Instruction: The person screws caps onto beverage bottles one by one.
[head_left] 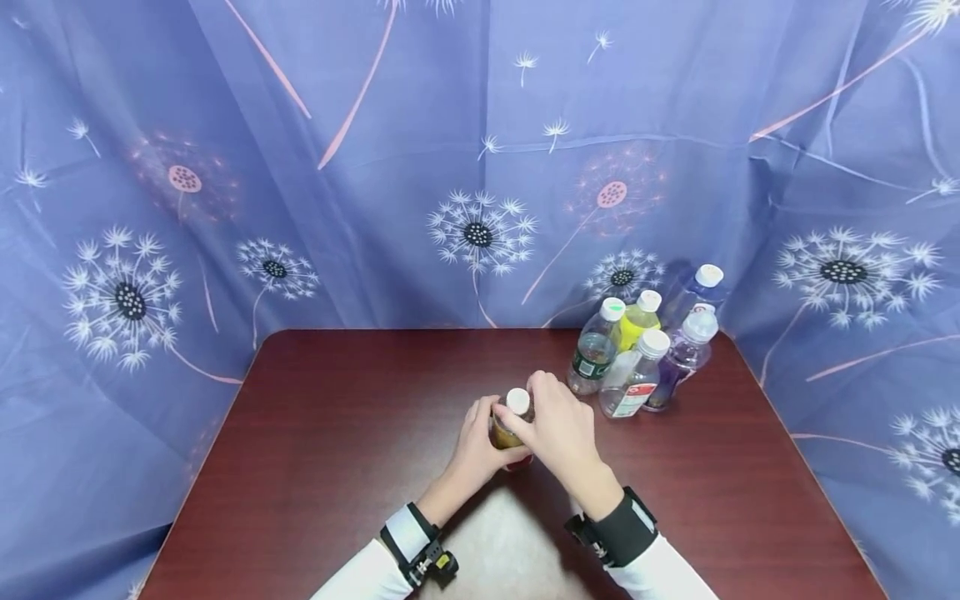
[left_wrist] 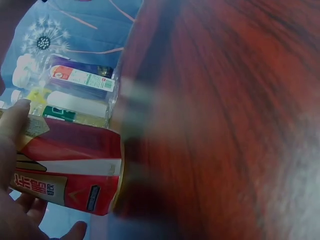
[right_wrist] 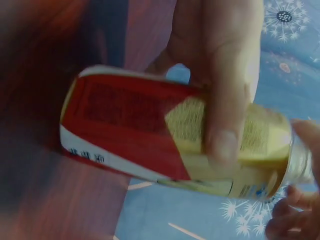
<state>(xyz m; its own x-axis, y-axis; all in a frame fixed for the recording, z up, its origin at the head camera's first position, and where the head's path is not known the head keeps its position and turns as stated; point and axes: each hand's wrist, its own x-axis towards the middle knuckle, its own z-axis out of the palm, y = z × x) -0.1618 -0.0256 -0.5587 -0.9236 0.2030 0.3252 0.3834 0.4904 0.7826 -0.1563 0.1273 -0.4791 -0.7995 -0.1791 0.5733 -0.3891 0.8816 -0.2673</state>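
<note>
A drink bottle (head_left: 504, 436) with a white cap (head_left: 517, 401) stands near the middle of the table, close in front of the person. Its label is red and gold with a white stripe, seen in the left wrist view on the bottle (left_wrist: 80, 165) and again on the bottle (right_wrist: 145, 125) in the right wrist view. My left hand (head_left: 478, 442) grips the bottle's body, its thumb lying across the gold part of the label. Around the neck, just below the cap, curl the fingers and thumb of my right hand (head_left: 562, 425). Some fingertips are hidden behind the bottle.
Several bottles stand grouped at the table's back right: a clear green-labelled bottle (head_left: 592, 358), a yellow bottle (head_left: 637, 321), a clear bottle with a red-and-white label (head_left: 633, 387) and a purple bottle (head_left: 684, 354) among them. A blue dandelion-patterned curtain (head_left: 375, 233) surrounds the brown table (head_left: 337, 417).
</note>
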